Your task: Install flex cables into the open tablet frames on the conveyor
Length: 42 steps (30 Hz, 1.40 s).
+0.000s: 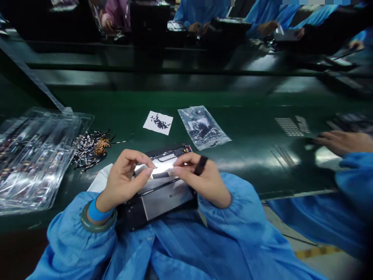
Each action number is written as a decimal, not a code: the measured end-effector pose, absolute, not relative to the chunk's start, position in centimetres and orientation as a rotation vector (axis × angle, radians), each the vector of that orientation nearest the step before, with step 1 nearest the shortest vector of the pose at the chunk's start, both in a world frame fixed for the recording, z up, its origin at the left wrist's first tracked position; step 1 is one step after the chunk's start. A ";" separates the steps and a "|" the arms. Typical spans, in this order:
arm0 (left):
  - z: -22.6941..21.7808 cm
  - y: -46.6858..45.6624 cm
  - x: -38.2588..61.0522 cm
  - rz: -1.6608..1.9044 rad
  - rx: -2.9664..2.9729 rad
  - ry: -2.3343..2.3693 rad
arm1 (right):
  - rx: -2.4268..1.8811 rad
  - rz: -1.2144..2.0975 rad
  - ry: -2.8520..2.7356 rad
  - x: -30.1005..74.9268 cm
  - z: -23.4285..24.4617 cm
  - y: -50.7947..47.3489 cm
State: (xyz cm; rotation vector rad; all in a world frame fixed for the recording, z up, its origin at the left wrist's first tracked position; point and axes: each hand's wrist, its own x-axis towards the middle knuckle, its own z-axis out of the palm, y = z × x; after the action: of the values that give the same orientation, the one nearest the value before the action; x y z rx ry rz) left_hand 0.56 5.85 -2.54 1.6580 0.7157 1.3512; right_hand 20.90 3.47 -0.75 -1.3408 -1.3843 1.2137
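Observation:
An opened flat electronic device (167, 198) with a black frame and silver-grey panels lies in front of me, tilted at the table's edge. Over its bright, shiny upper part, my left hand (124, 177) is closed, thumb and forefinger pinched around something too small to make out. My right hand (205, 179) is also closed in a pinch above the device's right side; what its fingertips hold is blurred. A black finger cover or strip (201, 165) shows on a finger of that hand. Small parts and a cable line the device's far edge.
Left are stacked clear plastic trays (32, 159) and a pile of small cables (93, 149). Beyond the device lie white paper with black pieces (159, 122) and a clear bag (204, 126). A co-worker's hand (345, 142) is at right; other people sit opposite.

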 end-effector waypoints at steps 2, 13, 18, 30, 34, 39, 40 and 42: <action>-2.5 5.8 0.7 1.355 1.704 0.665 | -1.240 1.400 -1.318 19.3 -0.2 4.1; -2.9 6.0 0.7 1.310 1.795 0.618 | -1.118 1.664 -1.162 18.6 -0.8 4.9; -3.1 5.9 0.7 1.270 1.827 0.620 | -1.076 1.614 -1.314 18.5 -1.2 4.4; -2.9 5.8 0.8 1.331 1.685 0.844 | -1.193 1.546 -1.118 23.0 0.3 8.5; -3.0 5.8 0.8 1.324 1.676 0.856 | -1.224 1.603 -1.266 21.2 0.1 7.2; -3.3 5.8 0.7 1.323 1.681 0.876 | -1.230 1.592 -1.278 21.4 -0.6 7.8; -3.3 5.8 0.7 1.326 1.681 0.882 | -1.276 1.537 -1.276 22.0 -0.7 8.5; -3.4 5.8 0.7 1.329 1.664 0.915 | -1.444 1.346 -1.315 23.6 -0.7 10.7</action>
State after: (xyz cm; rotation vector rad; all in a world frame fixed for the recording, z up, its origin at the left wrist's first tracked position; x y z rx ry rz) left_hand 0.69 5.79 -3.40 1.6637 0.9146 1.3292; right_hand 23.56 10.65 -0.73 -1.4444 -1.3148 1.3456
